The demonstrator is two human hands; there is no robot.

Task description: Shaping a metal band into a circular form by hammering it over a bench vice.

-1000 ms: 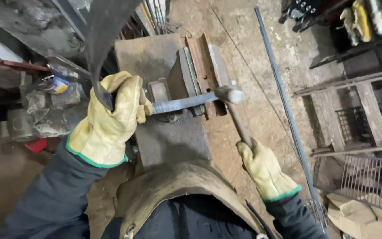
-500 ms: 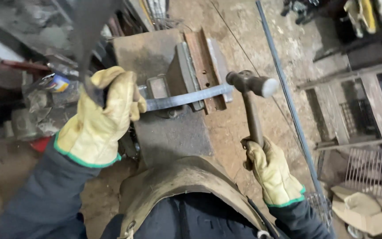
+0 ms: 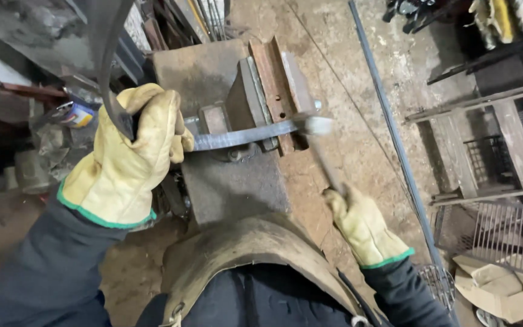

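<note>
Overhead, the yellow-gloved left hand (image 3: 129, 158) grips a flat steel strip (image 3: 243, 134) lying across a rusty vise (image 3: 267, 91). Right hand (image 3: 364, 225) clutches a blurred hammer (image 3: 315, 125) at the strip's free end; bare dirt floor (image 3: 346, 72) beyond.

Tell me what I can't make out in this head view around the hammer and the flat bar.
- Hammer head: motion-blurred, so contact with the flat bar cannot be judged.
- Hammer handle: smeared, its lower end inside the right hand.
- Flat bar's gripped part: covered by the left hand; its dark curved length runs off the top edge.
- Front of the anvil: hidden behind the leather apron.
</note>
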